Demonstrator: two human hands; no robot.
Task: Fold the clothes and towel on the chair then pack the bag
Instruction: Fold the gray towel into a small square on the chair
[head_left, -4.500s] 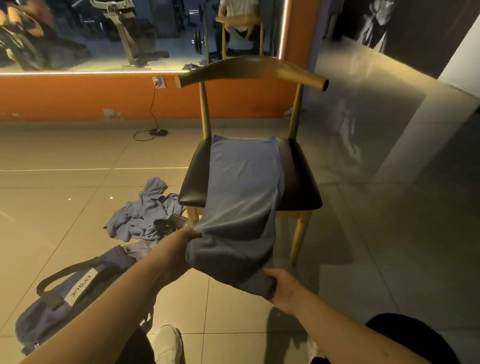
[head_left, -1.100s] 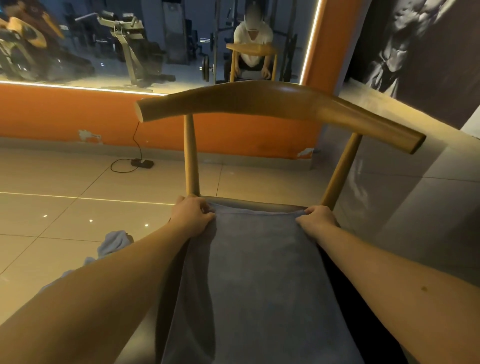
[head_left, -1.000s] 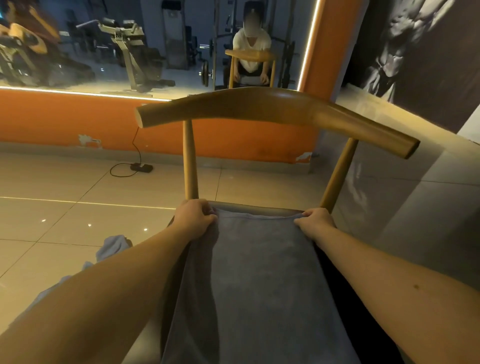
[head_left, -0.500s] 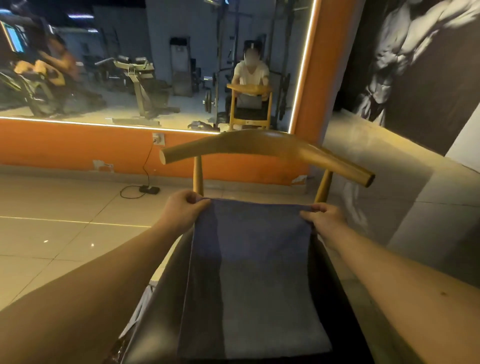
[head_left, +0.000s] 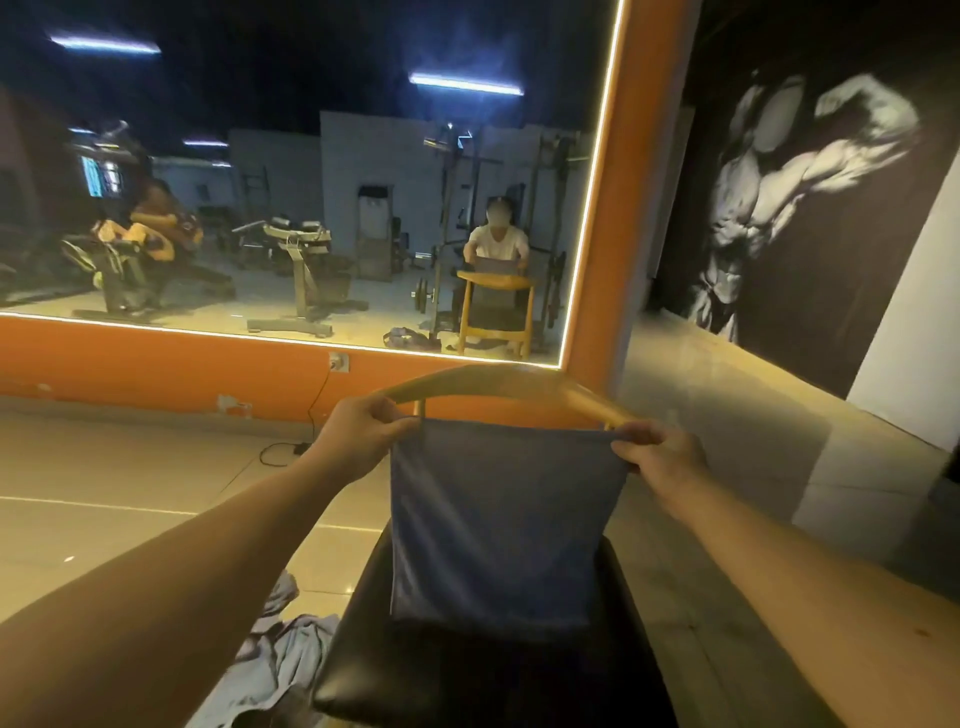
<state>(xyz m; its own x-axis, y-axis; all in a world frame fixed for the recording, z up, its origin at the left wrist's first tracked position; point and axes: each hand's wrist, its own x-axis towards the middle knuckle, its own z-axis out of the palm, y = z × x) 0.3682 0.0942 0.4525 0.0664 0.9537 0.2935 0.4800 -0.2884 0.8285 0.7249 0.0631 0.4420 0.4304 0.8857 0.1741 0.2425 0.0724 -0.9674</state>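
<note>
Lifted since half a second ago, the blue towel (head_left: 498, 519) now hangs upright, stretched between both hands, where it earlier lay flat along the chair (head_left: 467, 670). Its lower edge reaches the black seat about midway between the front and back edges; whether it rests there or only brushes it is unclear. The left hand (head_left: 358, 436) pinches the towel's top left corner, fingers (head_left: 395, 415) curled onto the cloth, and the right hand (head_left: 660, 457) grips the top right corner the same way. Just behind the towel's top edge curves the wooden backrest (head_left: 493, 379). On the floor (head_left: 130, 478), beside the seat's left edge, lies a crumpled pale blue garment (head_left: 280, 660). Farther off, a black cable (head_left: 283, 451) runs down the orange wall (head_left: 156, 364) under a lit mirror (head_left: 291, 208).
</note>
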